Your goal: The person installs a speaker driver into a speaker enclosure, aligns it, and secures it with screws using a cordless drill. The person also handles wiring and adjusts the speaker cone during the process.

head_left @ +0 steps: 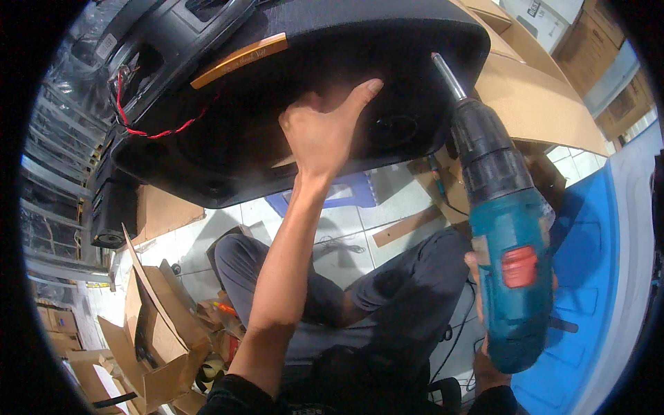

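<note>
A power drill in the right hand, and the left hand over a black cabinet

The right hand (473,265) holds a power drill (513,277), which has a teal body, a black front part and a red switch on its upper side. The drill hides most of this hand, but the fingers that can be seen are closed around the handle. The metal bit (449,76) points away from the person, and its tip is over the right end of a large black cabinet (415,41). I cannot tell if the tip touches the surface.

The left hand (321,135) is over the dark middle of the same cabinet. Its thumb is stretched out to the right, and the other fingers are bent inward. It is not possible to tell if they grip an edge.

The cabinet lies across the upper part of the view, partly above a blue-violet plastic stool (356,192). A gold-coloured strip (238,61) is on it. At the upper left there is a round black speaker frame (197,17), with a twisted red and black wire (155,133) hanging near it.

The person sits with bent legs in grey trousers (415,277) on a floor of white tiles (342,225). Opened cardboard boxes (162,332) stand at the lower left, and a blue plastic panel (581,277) is at the right.
</note>
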`<action>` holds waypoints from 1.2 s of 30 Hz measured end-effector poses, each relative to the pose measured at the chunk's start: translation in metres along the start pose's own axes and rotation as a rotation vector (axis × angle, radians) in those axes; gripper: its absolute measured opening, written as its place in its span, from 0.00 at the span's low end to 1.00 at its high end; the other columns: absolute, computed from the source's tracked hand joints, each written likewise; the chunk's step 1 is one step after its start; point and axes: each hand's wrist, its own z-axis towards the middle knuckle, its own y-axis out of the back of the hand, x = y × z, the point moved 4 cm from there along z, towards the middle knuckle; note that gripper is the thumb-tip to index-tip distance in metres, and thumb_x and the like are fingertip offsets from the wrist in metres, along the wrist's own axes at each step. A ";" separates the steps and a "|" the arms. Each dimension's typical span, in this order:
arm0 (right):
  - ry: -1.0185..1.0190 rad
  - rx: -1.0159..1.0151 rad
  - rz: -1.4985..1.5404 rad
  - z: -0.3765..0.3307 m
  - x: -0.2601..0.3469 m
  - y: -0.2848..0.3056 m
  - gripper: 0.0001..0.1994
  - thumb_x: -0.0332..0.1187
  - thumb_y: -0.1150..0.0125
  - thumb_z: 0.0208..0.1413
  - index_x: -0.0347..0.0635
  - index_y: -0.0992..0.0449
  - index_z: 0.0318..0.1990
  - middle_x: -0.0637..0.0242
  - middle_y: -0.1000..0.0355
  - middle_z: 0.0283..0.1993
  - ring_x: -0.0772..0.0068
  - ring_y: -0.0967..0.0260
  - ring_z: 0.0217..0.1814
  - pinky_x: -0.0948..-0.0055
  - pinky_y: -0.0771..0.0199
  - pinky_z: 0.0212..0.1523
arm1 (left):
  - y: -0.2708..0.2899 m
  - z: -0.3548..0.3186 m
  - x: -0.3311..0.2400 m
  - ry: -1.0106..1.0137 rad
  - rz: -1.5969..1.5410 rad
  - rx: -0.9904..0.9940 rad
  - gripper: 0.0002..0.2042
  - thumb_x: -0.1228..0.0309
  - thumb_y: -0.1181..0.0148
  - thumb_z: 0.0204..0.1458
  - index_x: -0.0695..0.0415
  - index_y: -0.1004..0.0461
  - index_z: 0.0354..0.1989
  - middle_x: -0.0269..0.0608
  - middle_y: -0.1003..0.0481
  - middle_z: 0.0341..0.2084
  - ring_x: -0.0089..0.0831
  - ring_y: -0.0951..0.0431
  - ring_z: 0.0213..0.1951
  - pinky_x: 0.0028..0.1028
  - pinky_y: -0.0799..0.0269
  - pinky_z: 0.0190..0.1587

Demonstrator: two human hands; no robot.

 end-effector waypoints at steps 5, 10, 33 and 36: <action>0.015 -0.014 0.012 0.009 0.001 0.002 0.26 0.53 0.33 0.51 0.46 0.23 0.52 0.64 0.20 0.41 0.68 0.22 0.36 0.67 0.20 0.38 | -0.001 0.000 -0.001 0.000 0.009 -0.024 0.32 0.48 0.22 0.38 0.57 0.40 0.07 0.28 0.42 0.11 0.23 0.45 0.18 0.31 0.50 0.21; 0.028 -0.021 0.038 0.018 0.003 0.000 0.26 0.53 0.33 0.51 0.46 0.22 0.52 0.64 0.20 0.40 0.68 0.21 0.35 0.67 0.20 0.38 | 0.000 -0.001 0.000 0.046 0.017 -0.011 0.33 0.48 0.22 0.37 0.58 0.39 0.08 0.28 0.41 0.11 0.23 0.44 0.18 0.32 0.50 0.21; -0.941 0.705 -0.094 -0.131 -0.065 -0.011 0.29 0.54 0.41 0.56 0.40 0.30 0.57 0.51 0.26 0.46 0.62 0.25 0.39 0.64 0.22 0.41 | 0.058 -0.129 0.051 0.791 -0.516 0.077 0.19 0.59 0.44 0.63 0.67 0.25 0.36 0.25 0.42 0.13 0.17 0.45 0.17 0.23 0.50 0.22; -1.140 0.975 0.244 -0.141 -0.057 -0.010 0.37 0.53 0.54 0.63 0.30 0.47 0.69 0.25 0.43 0.63 0.36 0.35 0.62 0.45 0.29 0.60 | 0.066 -0.214 0.086 1.369 -0.705 0.147 0.06 0.72 0.46 0.60 0.63 0.29 0.38 0.32 0.37 0.23 0.25 0.37 0.25 0.27 0.40 0.28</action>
